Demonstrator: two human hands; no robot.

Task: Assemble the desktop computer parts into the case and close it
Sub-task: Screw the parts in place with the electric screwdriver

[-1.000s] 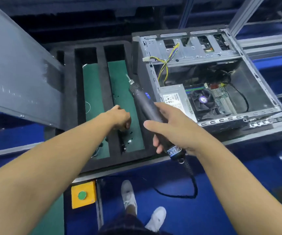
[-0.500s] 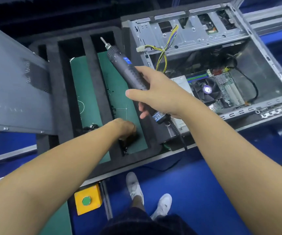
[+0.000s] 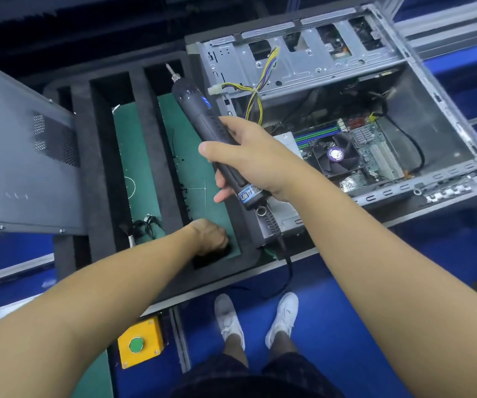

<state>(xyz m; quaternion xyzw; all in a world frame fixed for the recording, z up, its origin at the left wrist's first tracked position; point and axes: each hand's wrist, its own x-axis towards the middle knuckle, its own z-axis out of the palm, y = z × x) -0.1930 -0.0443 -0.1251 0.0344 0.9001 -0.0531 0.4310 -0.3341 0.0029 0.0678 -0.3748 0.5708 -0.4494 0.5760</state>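
The open computer case [image 3: 398,57] lies on its side at the right, showing the motherboard, a CPU fan [image 3: 335,154] and yellow power wires [image 3: 256,96]. My right hand [image 3: 248,162] grips a black electric screwdriver [image 3: 200,110], its bit pointing up and away over the foam tray. My left hand [image 3: 210,235] reaches down into the near end of the tray's right slot, fingers curled and hidden against the green mat [image 3: 194,168], where small black screws lie. The grey side panel [image 3: 16,156] leans at the left.
The black foam tray [image 3: 142,139] has long slots; a small cable bundle [image 3: 142,226] lies in the middle slot. A yellow box with a green button [image 3: 138,344] sits at the bench's front edge. The screwdriver's cord [image 3: 286,271] hangs over the edge. My feet stand on blue floor.
My left hand has moved toward me along the slot to its near end. My right hand raised the screwdriver and holds it steady.
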